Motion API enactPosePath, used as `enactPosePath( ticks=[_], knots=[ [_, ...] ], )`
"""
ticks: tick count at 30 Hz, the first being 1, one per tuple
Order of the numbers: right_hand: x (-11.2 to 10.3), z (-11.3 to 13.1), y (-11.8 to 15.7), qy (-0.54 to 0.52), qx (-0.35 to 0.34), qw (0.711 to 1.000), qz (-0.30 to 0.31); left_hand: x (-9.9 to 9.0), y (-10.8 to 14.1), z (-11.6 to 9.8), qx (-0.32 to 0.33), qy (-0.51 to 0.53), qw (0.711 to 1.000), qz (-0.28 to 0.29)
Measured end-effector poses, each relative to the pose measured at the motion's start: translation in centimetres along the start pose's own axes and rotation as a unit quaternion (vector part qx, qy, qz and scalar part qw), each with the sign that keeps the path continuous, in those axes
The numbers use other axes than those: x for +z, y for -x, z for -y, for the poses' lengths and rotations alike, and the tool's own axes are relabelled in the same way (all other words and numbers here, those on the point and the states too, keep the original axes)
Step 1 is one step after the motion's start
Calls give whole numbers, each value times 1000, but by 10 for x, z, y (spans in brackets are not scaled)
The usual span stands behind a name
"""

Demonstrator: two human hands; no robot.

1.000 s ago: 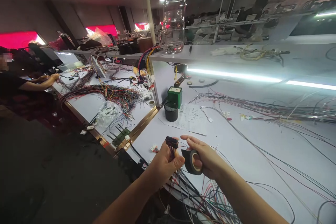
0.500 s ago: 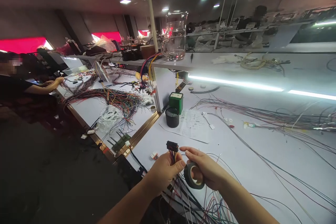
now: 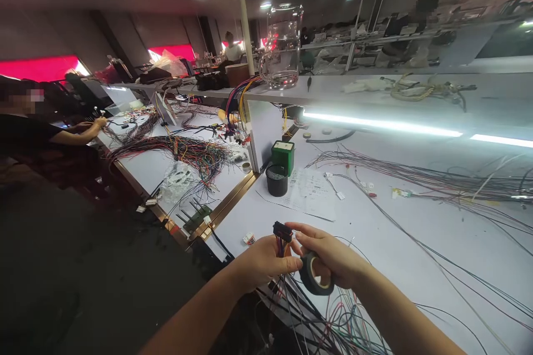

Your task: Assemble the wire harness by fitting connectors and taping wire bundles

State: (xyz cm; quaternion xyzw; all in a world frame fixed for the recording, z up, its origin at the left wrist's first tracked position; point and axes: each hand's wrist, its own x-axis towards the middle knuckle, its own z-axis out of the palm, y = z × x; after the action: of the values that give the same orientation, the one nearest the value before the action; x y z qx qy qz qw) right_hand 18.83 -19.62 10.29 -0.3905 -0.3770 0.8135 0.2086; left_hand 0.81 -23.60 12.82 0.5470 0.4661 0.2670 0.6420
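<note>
My left hand [image 3: 264,262] is closed around the wires just below a black connector [image 3: 282,231], which points up. The roll of black tape [image 3: 316,274] hangs in my right hand [image 3: 331,252], whose fingertips reach to the connector's right side. The tape roll lies close against my left thumb. Below both hands a loose bundle of wires [image 3: 341,316] spreads over the table's near edge. A small white connector [image 3: 249,238] rests on the table to the left of the black one.
A black mesh cup [image 3: 277,180] and a green box [image 3: 283,156] stand by the divider, beside printed sheets [image 3: 312,194]. Long wires [image 3: 416,172] cross the right side. A glass mug [image 3: 282,50] stands on the shelf. At the far left a person [image 3: 41,127] works.
The view has shifted slightly. The black connector is now more tilted, and my left hand has turned a little, its thumb now stretched toward the tape roll.
</note>
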Motion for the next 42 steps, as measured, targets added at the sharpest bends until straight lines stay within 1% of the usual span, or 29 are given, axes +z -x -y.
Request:
enactPosePath(
  ticks=[2,3,4,6,7,8,9,10,11,12,13,14,16,18,21,22,23,26,27,28,29,31,33,35,36,38,40,42],
  knots=[
    [0,1,0,23,6,1000,16,-1,3,-6,2,-22,999,46],
    [-1,0,0,31,8,999,21,-1,4,-8,4,-30,998,57],
    [-2,0,-2,37,11,999,23,0,5,-9,4,-27,998,57],
    [-3,-3,-6,38,3,999,15,2,5,-5,-7,16,999,42],
    [-3,-5,-8,38,-21,999,-3,3,4,-1,-17,51,998,29],
    [-3,-8,-9,49,-61,996,-34,3,2,4,-25,89,996,15],
    [-3,-10,-10,75,-114,988,-79,4,1,8,-33,125,992,-2],
    [-3,-13,-9,114,-171,971,-125,4,-2,13,-40,153,987,-21],
    [-3,-15,-7,163,-222,947,-164,4,-4,17,-48,176,982,-39],
    [-1,-18,-4,214,-257,924,-183,3,-6,20,-56,193,978,-57],
    [0,-21,-1,262,-275,906,-184,3,-8,22,-61,207,974,-73],
    [2,-23,3,302,-278,896,-168,2,-9,24,-64,218,970,-87],
    [7,-28,8,354,-267,885,-142,2,-11,25,-60,235,965,-105],
    [10,-33,9,374,-255,879,-148,2,-12,24,-56,243,962,-109],
    [8,-36,3,378,-236,883,-149,3,-12,24,-57,233,965,-103],
    [7,-36,0,396,-229,877,-150,4,-11,24,-57,224,968,-101],
    [5,-34,-2,427,-225,862,-156,4,-11,25,-57,212,970,-99],
    [-1,-25,-6,548,-238,784,-171,3,-11,26,-61,191,975,-96],
    [-3,-21,-7,572,-244,765,-168,2,-11,25,-60,195,974,-95],
    [-6,-16,-7,581,-249,757,-166,1,-12,25,-54,207,972,-93],
    [-8,-12,-7,578,-249,759,-169,0,-13,24,-44,227,969,-90],
    [-15,-4,-6,552,-241,775,-194,-1,-16,23,-18,277,956,-96],
    [-22,4,-3,524,-240,789,-212,0,-20,23,8,319,940,-118],
    [-24,11,1,518,-255,791,-202,4,-24,24,31,337,930,-144],
    [-23,15,3,524,-266,787,-186,7,-27,25,40,338,928,-151],
    [-17,23,8,549,-293,768,-154,12,-31,26,55,326,931,-157],
    [-9,30,13,575,-314,745,-124,17,-35,26,62,310,938,-143],
    [-2,38,17,590,-326,732,-97,20,-37,23,71,305,942,-116]
  ],
)
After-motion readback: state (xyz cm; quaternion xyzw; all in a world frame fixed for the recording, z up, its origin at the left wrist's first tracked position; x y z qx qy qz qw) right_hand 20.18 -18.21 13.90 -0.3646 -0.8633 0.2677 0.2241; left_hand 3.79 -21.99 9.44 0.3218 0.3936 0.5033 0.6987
